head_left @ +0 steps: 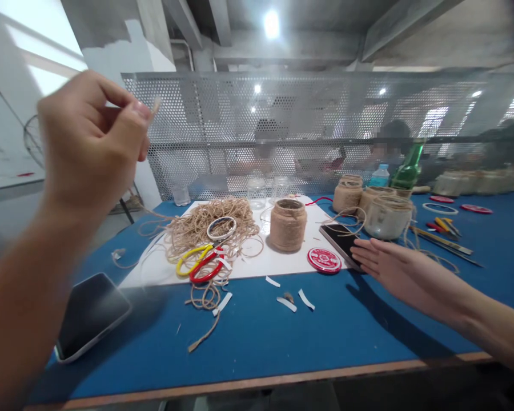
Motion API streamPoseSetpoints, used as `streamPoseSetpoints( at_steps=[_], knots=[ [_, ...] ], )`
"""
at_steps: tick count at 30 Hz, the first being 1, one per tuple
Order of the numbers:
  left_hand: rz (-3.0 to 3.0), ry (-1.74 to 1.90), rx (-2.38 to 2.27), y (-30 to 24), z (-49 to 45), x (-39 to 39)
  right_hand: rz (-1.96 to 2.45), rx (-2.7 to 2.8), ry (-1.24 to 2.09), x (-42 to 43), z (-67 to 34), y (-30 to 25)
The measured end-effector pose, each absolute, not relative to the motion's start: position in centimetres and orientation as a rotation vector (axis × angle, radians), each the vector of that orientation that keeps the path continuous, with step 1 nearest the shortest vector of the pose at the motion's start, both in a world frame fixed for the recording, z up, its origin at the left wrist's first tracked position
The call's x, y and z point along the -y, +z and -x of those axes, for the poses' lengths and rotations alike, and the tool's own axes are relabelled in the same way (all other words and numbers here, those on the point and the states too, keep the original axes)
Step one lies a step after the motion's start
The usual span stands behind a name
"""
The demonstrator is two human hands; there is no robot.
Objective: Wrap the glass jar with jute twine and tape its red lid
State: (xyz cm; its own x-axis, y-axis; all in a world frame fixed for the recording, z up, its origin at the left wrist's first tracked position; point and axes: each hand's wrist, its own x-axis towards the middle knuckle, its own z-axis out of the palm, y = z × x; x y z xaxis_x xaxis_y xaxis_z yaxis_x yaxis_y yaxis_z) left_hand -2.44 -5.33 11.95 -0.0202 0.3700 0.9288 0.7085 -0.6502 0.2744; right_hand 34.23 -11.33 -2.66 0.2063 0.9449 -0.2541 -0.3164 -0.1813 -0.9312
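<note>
My left hand (92,140) is raised high at the left, its fingers pinched together on a small pale scrap that I cannot make out. My right hand (383,262) lies flat and open on the blue table (257,337), its fingertips touching a dark phone (340,240) at the edge of the white board (257,260). A twine-wrapped jar (288,224) stands on that board. Left of the jar sits a loose heap of twine (197,228) with a tape ring (221,228) on it, and yellow and red scissors (199,264). A red round lid (324,260) lies near my right hand.
A second phone (89,314) lies at the front left. Small white paper strips (291,299) are scattered near the front. Several wrapped jars (381,211), a green bottle (409,168) and tools (443,234) stand at the right. A perforated metal screen (282,125) closes the back, with people behind it.
</note>
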Motion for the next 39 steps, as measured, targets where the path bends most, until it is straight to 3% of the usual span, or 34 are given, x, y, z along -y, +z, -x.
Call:
streamPoseSetpoints(
  at_steps=[4,8,10,13,20,25,28,32,39],
  knots=[
    [2.171,-1.539,1.107,10.5,0.7,5.6,1.102,1.063,1.179,11.6,-33.0,-1.2],
    [2.570,-1.177,1.248,7.4,-3.3,6.5,0.922,1.358,1.379,10.8,-28.1,0.2],
    [2.727,-0.852,1.246,5.6,-5.1,6.8,0.782,1.307,1.440,10.1,-24.9,0.5],
    [2.710,-0.653,1.188,3.5,-6.5,6.9,0.531,1.213,1.492,9.2,-21.2,0.5],
    [3.113,-0.339,1.012,1.8,-4.9,8.0,0.677,1.143,1.456,8.5,-20.5,-2.3],
    [2.632,-0.258,1.379,1.8,-0.4,5.6,0.753,1.036,1.391,8.5,-23.9,-2.8],
    [2.456,-0.011,1.643,1.2,1.9,3.3,0.737,1.141,1.398,8.5,-25.7,-2.4],
    [2.415,0.148,1.713,-0.9,2.3,2.2,0.855,1.286,1.268,8.1,-26.3,-2.6],
    [2.472,0.030,1.705,-2.7,3.2,2.0,0.803,1.157,1.188,7.0,-26.3,-2.3]
  ],
)
